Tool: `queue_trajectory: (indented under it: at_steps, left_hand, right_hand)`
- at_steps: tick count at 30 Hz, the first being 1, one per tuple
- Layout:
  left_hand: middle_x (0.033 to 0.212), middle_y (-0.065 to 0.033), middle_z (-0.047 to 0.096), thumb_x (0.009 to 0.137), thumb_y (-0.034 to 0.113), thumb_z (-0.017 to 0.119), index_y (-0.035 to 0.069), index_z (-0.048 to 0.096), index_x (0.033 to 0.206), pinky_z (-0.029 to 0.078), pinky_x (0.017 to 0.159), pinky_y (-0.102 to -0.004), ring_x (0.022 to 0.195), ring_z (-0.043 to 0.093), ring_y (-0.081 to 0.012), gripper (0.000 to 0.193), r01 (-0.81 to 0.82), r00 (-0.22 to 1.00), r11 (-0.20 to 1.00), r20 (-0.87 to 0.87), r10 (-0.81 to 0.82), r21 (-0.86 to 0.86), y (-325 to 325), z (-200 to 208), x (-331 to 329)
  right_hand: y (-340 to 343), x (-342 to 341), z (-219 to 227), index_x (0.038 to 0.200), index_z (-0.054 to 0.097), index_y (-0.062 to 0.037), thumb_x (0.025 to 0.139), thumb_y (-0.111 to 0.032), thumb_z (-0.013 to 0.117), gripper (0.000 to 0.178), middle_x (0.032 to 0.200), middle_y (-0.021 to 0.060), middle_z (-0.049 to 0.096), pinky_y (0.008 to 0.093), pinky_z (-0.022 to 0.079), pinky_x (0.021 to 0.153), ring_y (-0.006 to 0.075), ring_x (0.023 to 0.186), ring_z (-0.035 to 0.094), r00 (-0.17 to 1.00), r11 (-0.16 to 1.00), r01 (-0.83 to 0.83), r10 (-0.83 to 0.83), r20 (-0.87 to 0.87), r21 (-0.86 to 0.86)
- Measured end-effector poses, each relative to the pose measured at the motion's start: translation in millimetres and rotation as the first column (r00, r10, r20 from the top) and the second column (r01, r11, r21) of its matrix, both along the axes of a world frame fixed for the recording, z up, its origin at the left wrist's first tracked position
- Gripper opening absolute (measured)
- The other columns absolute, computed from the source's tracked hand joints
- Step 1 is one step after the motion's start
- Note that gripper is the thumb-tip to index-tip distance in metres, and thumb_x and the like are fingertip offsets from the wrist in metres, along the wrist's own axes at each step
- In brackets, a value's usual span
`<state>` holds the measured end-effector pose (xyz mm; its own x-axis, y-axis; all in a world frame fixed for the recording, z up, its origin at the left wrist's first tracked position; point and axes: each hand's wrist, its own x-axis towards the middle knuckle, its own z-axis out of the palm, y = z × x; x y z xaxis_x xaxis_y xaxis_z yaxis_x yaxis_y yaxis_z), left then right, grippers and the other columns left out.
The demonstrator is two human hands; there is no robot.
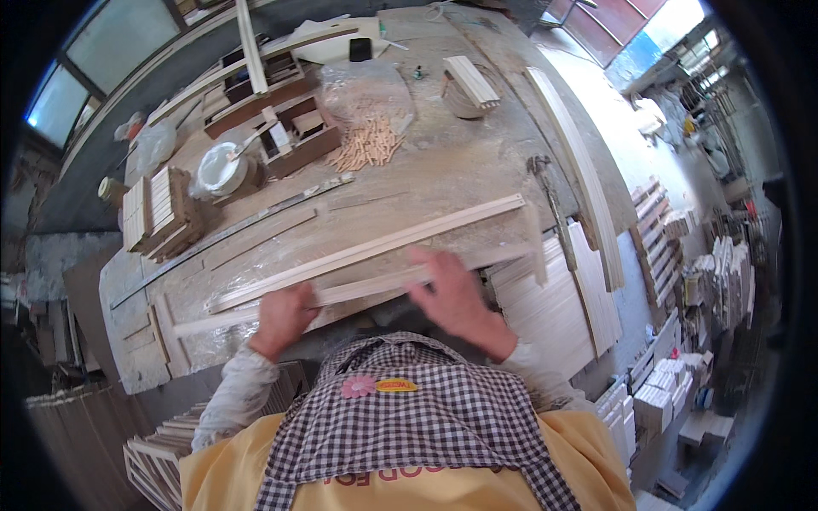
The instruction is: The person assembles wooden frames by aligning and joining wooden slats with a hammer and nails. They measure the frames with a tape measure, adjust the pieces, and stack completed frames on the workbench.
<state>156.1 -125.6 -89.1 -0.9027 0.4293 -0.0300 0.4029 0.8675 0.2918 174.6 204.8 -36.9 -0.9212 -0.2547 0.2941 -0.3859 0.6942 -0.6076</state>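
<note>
At the near edge of the workbench point(477, 162), I am gripping a wooden rail point(366, 289) with my left hand point(287, 320), fingers wrapping it. My right hand point(457, 298), blurring, is straddling the rail with fingers apart; I cannot tell whether it is pinching. Dowels point(368, 145) are lying toward the workbench's far side, a hammer point(556, 203) toward its right.

The left grip point(287, 319) encloses a pale wooden strip point(366, 288); the right grip point(456, 298), blurred, lies against it. Beyond both grips, small pegs point(368, 145) lie heaped on the bench point(464, 162).
</note>
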Motion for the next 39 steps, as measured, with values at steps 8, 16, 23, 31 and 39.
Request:
queue_trajectory:
  at_steps: [8, 16, 23, 31, 39]
  left_hand:
    - [0.068, -0.0135, 0.063, 0.074, 0.032, 0.085, 0.007, 0.057, 0.076, 0.048, 0.059, -0.047, 0.065, 0.064, -0.0367, 0.038, -0.13, 0.989, 0.99, 0.082, 0.125, 0.059, -64.5, -2.7, 1.6]
    - [0.061, -0.0097, 0.056, 0.072, 0.027, 0.087, 0.006, 0.057, 0.074, 0.044, 0.055, -0.0421, 0.057, 0.058, -0.0313, 0.037, -0.168, 0.978, 0.979, 0.148, 0.15, 0.117, -85.3, -2.8, 1.4]
    - [0.065, -0.0097, 0.058, 0.073, 0.026, 0.086, 0.006, 0.058, 0.077, 0.045, 0.056, -0.0417, 0.059, 0.06, -0.0306, 0.034, -0.131, 0.984, 0.984, 0.133, 0.115, 0.119, -95.8, -6.4, 0.5]
    - [0.064, -0.0091, 0.059, 0.072, 0.025, 0.087, 0.007, 0.057, 0.076, 0.045, 0.055, -0.0409, 0.058, 0.06, -0.0299, 0.035, -0.121, 0.987, 0.988, 0.114, 0.109, 0.097, -86.2, -1.0, -2.1]
    - [0.057, -0.0093, 0.053, 0.073, 0.026, 0.088, 0.005, 0.053, 0.072, 0.041, 0.052, -0.0401, 0.051, 0.052, -0.0266, 0.041, -0.101, 0.995, 0.991, -0.012, 0.103, 0.084, -57.7, 5.6, 2.1]
  right_hand:
    - [167.3, -29.5, 6.4, 0.104, 0.068, -0.0009, 0.096, -0.022, 0.07, 0.023, 0.085, 0.0063, 0.068, 0.0332, 0.053, 0.076, 0.016, 0.079, 0.066, 0.809, 0.783, 0.583, -0.537, 0.237, -0.216]
    - [169.0, -27.6, -6.0, 0.116, 0.064, 0.0003, 0.101, -0.027, 0.065, 0.031, 0.101, 0.005, 0.066, 0.0292, 0.056, 0.08, 0.0133, 0.09, 0.065, 0.584, 0.687, 0.575, 0.035, 0.811, -0.443]
    - [157.8, -24.9, -9.9, 0.116, 0.063, 0.0007, 0.101, -0.023, 0.066, 0.028, 0.098, 0.0059, 0.067, 0.0277, 0.057, 0.079, 0.0127, 0.087, 0.065, 0.588, 0.635, 0.597, 0.069, 0.806, -0.49]
    - [172.6, -29.9, -25.2, 0.111, 0.065, 0.0, 0.1, -0.024, 0.067, 0.027, 0.091, 0.0045, 0.066, 0.025, 0.052, 0.073, 0.0103, 0.08, 0.062, 0.64, 0.654, 0.531, 0.107, 0.761, -0.538]
    - [206.2, -51.1, -38.1, 0.11, 0.068, -0.0012, 0.099, -0.026, 0.069, 0.027, 0.092, 0.0031, 0.068, 0.0256, 0.052, 0.075, 0.01, 0.08, 0.063, 0.673, 0.657, 0.491, 0.131, 0.728, -0.572]
